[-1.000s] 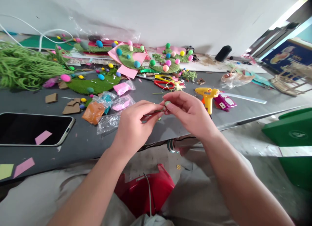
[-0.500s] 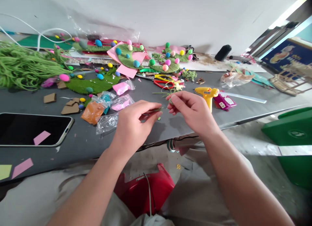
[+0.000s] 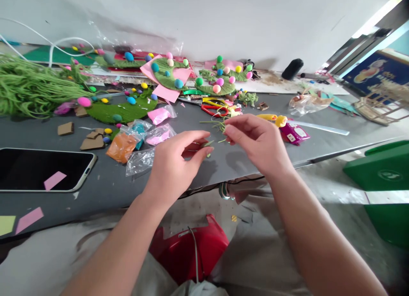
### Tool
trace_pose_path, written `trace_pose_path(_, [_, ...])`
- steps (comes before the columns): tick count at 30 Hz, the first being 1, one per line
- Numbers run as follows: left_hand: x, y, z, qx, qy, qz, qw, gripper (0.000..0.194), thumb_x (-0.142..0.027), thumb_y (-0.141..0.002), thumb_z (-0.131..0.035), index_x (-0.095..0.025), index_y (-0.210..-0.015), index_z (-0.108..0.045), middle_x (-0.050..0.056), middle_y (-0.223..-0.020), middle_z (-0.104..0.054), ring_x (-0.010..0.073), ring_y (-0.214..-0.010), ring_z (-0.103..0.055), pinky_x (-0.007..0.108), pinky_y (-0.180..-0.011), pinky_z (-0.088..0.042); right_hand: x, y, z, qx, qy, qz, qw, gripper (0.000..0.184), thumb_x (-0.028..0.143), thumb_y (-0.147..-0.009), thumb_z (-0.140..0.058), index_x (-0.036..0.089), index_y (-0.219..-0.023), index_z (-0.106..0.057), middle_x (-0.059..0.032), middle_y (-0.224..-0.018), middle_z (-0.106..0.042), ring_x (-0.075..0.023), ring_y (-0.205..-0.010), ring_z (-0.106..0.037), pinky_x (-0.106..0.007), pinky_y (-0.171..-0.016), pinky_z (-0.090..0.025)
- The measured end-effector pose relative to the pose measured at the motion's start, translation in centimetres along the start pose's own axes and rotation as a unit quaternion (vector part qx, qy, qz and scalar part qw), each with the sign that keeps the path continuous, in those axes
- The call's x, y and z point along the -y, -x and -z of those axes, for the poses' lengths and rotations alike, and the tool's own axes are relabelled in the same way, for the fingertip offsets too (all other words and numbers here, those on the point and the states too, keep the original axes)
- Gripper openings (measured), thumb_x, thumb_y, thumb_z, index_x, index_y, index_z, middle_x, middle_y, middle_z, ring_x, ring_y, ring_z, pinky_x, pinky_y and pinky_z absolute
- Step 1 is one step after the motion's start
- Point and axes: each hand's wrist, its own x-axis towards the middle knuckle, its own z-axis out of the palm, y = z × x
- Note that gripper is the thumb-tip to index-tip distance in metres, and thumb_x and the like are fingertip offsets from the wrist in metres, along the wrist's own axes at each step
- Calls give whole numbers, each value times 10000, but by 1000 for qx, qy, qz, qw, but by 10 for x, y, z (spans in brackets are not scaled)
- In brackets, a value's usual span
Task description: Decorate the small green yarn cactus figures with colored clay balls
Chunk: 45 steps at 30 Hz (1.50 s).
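My left hand (image 3: 180, 159) is closed in a pinch on a small green piece (image 3: 208, 144), with only its edge showing between thumb and fingertips. To its right, my right hand (image 3: 258, 140) also has its thumb and fingers pressed together; what they hold, if anything, is hidden. A thin green strand (image 3: 221, 141) shows just below the right fingertips. Behind the hands lie loose green yarn strands (image 3: 212, 122) and red-handled scissors (image 3: 214, 110). The yellow glue gun (image 3: 271, 118) is partly covered by my right hand.
Clay packets, one orange (image 3: 121, 148), lie left of my hands. A phone (image 3: 41, 169) is at the table's left, near a heap of green yarn (image 3: 38, 89). Green pieces with coloured balls (image 3: 166, 72) line the back. A purple packet (image 3: 294, 133) sits right; a red stool (image 3: 191, 249) stands below.
My right hand has moved slightly up and to the right, away from the left, and now covers more of the glue gun. My left hand has hardly moved.
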Motion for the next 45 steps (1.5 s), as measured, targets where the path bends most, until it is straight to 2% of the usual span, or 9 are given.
trace_pose_path(4, [-1,0,0,15,11,-1,1000,261,-207,-894,-761,-214,-1155,-754,46,-1059,-803,185,-886,-777,296,-826,-657,0,5,-10,91,3,7,996,186,368,-894,-773,204,-979,-796,-33,-931,-790,-169,-847,-721,-299,-777,-581])
trace_pose_path(11, [-1,-1,0,-7,7,10,1000,249,-213,-869,-790,-218,-1116,-758,39,-1008,-807,187,-853,-776,300,-803,-664,-1,-2,4,-27,36,26,999,194,392,-884,-776,203,-927,-779,-29,-814,-754,-165,-728,-684,-309,-684,-570])
trace_pose_path(18, [-1,0,0,16,17,6,1000,231,-223,-894,-762,-219,-1125,-745,54,-1051,-805,205,-894,-780,324,-832,-664,-1,5,-15,66,27,20,997,206,396,-926,-727,209,-982,-792,-38,-922,-784,-179,-828,-713,-312,-748,-577])
trace_pose_path(24, [-2,-1,1,-8,15,26,1000,259,-208,-865,-792,-218,-1119,-738,36,-975,-798,190,-853,-778,293,-792,-661,1,-4,3,-57,25,7,998,198,398,-893,-764,200,-900,-762,-16,-756,-721,-154,-671,-667,-314,-672,-580])
trace_pose_path(31, [-4,-2,1,16,22,11,1000,271,-188,-886,-754,-219,-1153,-717,46,-1041,-800,198,-894,-782,306,-821,-662,1,6,-15,105,-3,-7,994,205,357,-945,-698,219,-1059,-796,-39,-1014,-800,-195,-926,-741,-334,-831,-606])
trace_pose_path(34, [-3,-1,1,15,10,10,1000,278,-191,-888,-749,-217,-1162,-710,53,-1046,-799,205,-897,-781,315,-820,-661,2,7,-17,132,-16,-20,991,245,371,-897,-760,215,-1083,-790,-41,-1056,-802,-208,-955,-746,-340,-854,-608])
trace_pose_path(37, [-3,-1,1,10,6,18,1000,305,-192,-869,-774,-225,-1165,-712,46,-1008,-800,207,-878,-781,320,-805,-661,-1,2,-9,98,2,-12,995,204,342,-862,-797,198,-1007,-786,-36,-940,-789,-187,-854,-730,-324,-790,-600])
trace_pose_path(41, [-2,-2,2,-1,6,24,1000,281,-189,-869,-781,-217,-1144,-731,37,-970,-795,191,-849,-773,299,-786,-650,-7,-6,5,-18,-24,-7,1000,180,336,-923,-731,199,-1037,-758,-30,-887,-756,-149,-781,-701,-301,-755,-592])
trace_pose_path(45, [-1,-2,4,4,-10,-6,1000,167,-211,-922,-727,-205,-1084,-767,50,-1025,-781,168,-858,-746,277,-776,-626,-6,-7,9,2,-44,-29,999,279,469,-948,-694,202,-1000,-752,-37,-859,-743,-133,-706,-673,-272,-659,-573])
